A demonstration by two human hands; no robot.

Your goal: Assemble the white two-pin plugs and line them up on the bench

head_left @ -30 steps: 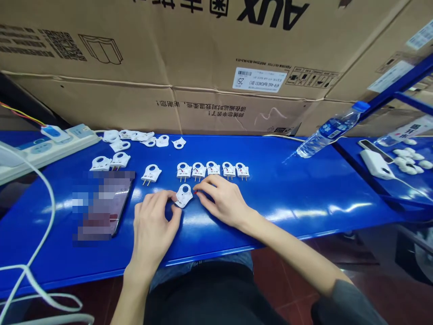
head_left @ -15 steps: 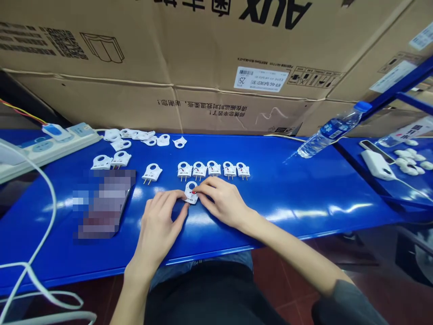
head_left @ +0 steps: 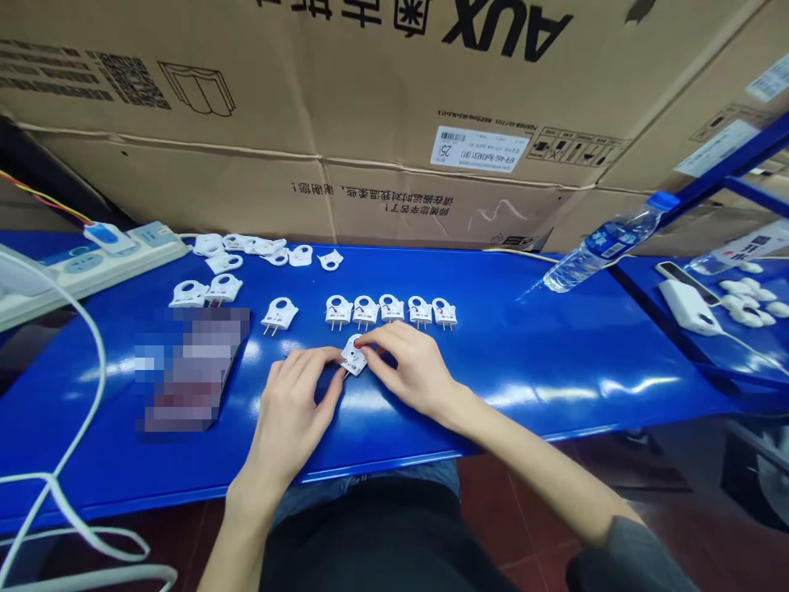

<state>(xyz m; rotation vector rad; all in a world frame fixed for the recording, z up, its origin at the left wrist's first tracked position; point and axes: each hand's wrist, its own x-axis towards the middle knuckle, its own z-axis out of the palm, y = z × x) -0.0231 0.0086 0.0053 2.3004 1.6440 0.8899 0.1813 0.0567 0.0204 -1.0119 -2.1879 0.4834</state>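
A white two-pin plug with a ring-shaped opening lies tilted on the blue table between my hands. My left hand grips its left side between thumb and fingers. My right hand is closed over its upper right edge, pinching a small red piece against the plug's face; the fingertips partly hide it. Just beyond, several similar plugs form a row, pins toward me, with small red marks on some. Another plug lies apart to the left, and a pair is farther left.
White ring-shaped plug parts are scattered at the back. A power strip, a white cable and a blurred flat item are at left. A water bottle leans at right, near a white adapter. A large cardboard box stands behind.
The plug in my hands has turned, its pins now pointing toward the lower left, and the red piece sits a little higher. Both hands stay around it.
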